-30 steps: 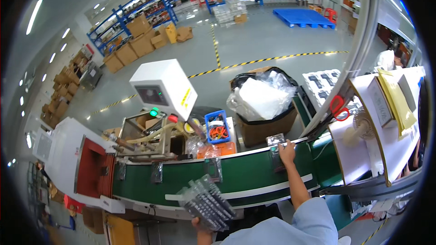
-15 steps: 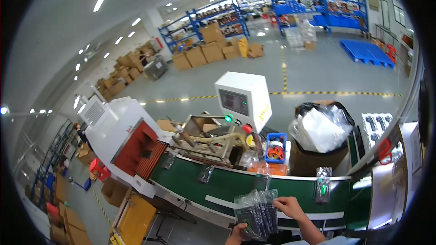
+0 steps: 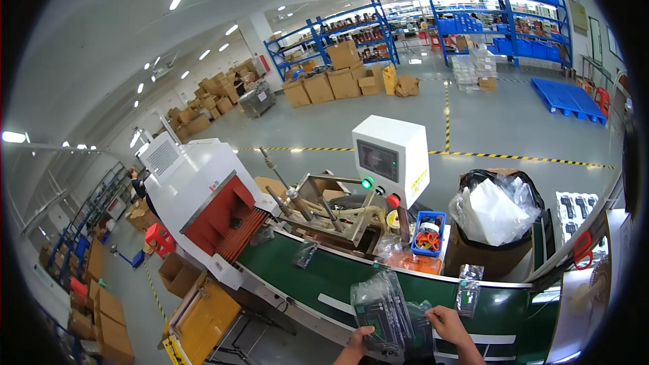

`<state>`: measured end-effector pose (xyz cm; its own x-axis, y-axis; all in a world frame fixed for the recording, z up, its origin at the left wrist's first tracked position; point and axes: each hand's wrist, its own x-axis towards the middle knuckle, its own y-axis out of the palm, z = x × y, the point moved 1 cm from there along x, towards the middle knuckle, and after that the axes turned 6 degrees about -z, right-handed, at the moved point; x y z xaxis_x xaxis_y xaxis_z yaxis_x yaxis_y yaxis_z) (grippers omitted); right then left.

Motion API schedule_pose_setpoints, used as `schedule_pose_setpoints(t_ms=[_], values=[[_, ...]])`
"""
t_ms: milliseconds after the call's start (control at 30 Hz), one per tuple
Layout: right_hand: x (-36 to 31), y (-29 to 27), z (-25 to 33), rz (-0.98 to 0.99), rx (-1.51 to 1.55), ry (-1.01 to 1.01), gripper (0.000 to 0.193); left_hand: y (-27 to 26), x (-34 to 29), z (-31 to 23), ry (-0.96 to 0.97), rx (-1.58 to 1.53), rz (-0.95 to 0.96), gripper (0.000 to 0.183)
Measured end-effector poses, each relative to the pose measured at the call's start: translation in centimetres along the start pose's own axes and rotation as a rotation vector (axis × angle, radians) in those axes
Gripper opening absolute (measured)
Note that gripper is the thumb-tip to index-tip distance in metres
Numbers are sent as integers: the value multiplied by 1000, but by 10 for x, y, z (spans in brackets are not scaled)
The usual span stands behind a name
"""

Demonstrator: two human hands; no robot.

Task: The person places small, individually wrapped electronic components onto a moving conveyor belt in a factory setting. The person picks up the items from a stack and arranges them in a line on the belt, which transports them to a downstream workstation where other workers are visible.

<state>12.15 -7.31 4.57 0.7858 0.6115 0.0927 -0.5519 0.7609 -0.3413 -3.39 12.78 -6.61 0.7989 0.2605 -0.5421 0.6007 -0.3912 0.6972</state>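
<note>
1. Head view: before you runs a long green conveyor belt with pale edge rails [image 3: 321,277], curving across your workspace.
2. At the belt's left end you have a big white box-shaped machine [image 3: 196,172], with a red curtain [image 3: 215,223] at its opening.
3. Past the belt, to your right, stands a brown cardboard carton lined with a black bag [image 3: 483,260], heaped with white and clear plastic.
4. Left of that carton is a white control box with a dark screen [image 3: 411,152].
5. Your bundle of flat clear plastic packets with dark contents [image 3: 382,314] is in your grasp above the near part of the belt, slightly fanned.
6. Between carton and control box sits a small blue plastic tray [image 3: 426,253] with orange pieces in it.
7. Your left hand [image 3: 359,341] grips the bundle's lower left, thumb across the front; its other fingers are mostly hidden.
8. Your right hand [image 3: 449,328] has its fingers narrowed, pinching the edge of the bundle's rightmost packet [image 3: 420,331].
9. Beyond that hand, a lone clear packet [image 3: 468,290] lies on the belt; a second loose packet [image 3: 305,254] lies farther left.
</note>
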Motion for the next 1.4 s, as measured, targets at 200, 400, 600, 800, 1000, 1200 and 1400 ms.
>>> schedule_pose_setpoints(t_ms=[200, 400, 600, 800, 1000, 1200, 1400], values=[[-15, -44, -49, -210, 43, 111, 15, 5, 19, -14, 387, 92, -61, 60], [-52, -179, -132, -722, -245, 261, 17, 63, -18, -30, 333, -58, 112, 65], [-58, -243, -231, -877, -475, 372, 19, 64, -21, -14, 212, -90, 77, 61], [-14, -192, -318, -934, -574, 298, 21, 59, -16, -4, 128, -101, 130, 62], [19, -123, -298, -939, -539, 547, 23, 62, -26, -4, 196, -58, 83, 65], [25, -117, -303, -896, -621, 582, 24, 53, -28, -2, 160, -74, 73, 63], [34, -110, -223, -851, -552, 311, 25, 43, -35, -4, 53, -108, 118, 55]])
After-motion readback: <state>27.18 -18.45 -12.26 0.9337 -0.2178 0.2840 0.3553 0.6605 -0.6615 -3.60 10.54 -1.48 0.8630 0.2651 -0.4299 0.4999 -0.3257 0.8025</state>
